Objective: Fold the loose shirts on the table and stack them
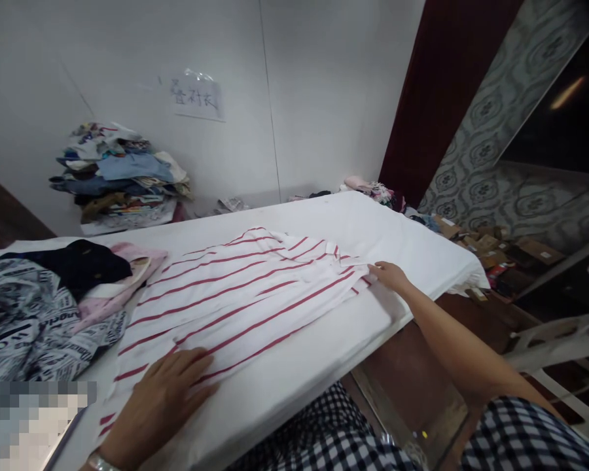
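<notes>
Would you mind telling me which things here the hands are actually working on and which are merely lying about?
In hand:
- striped shirt, spread flat on the white table
- left hand, flat on its near end
- right hand, at its far edge

Lying about:
- heap of clothes beside the shirt
- stack of folded clothes by the wall
- paper sign
- cardboard boxes

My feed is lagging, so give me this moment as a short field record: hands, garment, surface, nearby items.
left hand: left hand lies flat, palm down, on the near end of the striped shirt
right hand: right hand touches the shirt's far end, fingers at its edge
garment: white shirt with red stripes, spread flat
surface: white padded table
beside shirt: printed black-and-white garment and pink garment on the table's left part
background: clothes pile by the wall, under a paper sign
</notes>
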Action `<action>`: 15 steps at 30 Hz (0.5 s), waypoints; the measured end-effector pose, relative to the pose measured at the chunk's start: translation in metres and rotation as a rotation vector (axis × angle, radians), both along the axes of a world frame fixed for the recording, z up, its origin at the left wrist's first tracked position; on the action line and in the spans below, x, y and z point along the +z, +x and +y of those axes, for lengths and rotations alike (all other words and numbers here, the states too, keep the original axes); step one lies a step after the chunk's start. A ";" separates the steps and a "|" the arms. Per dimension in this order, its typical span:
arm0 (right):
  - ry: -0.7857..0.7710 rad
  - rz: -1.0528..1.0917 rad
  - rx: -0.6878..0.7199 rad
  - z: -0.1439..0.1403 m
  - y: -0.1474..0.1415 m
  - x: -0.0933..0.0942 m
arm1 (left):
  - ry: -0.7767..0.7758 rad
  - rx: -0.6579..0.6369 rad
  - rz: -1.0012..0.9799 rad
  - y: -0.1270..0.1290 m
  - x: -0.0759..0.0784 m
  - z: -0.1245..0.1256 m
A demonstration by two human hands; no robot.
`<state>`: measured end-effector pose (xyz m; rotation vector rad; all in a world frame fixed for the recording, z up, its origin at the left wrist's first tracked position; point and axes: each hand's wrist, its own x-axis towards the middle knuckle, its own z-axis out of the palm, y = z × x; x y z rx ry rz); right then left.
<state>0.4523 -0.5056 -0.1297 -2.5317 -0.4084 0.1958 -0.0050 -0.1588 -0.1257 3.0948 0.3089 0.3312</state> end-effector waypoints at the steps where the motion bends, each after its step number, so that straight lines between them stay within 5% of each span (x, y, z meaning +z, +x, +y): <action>1: -0.042 0.013 -0.005 0.003 0.002 -0.002 | 0.008 0.014 0.032 0.001 -0.002 0.000; 5: -0.150 -0.048 0.082 0.014 0.006 -0.004 | 0.027 0.038 0.085 0.007 0.000 0.007; 15: -0.121 -0.005 0.132 0.007 0.017 0.005 | 0.049 -0.110 -0.014 0.006 0.002 0.004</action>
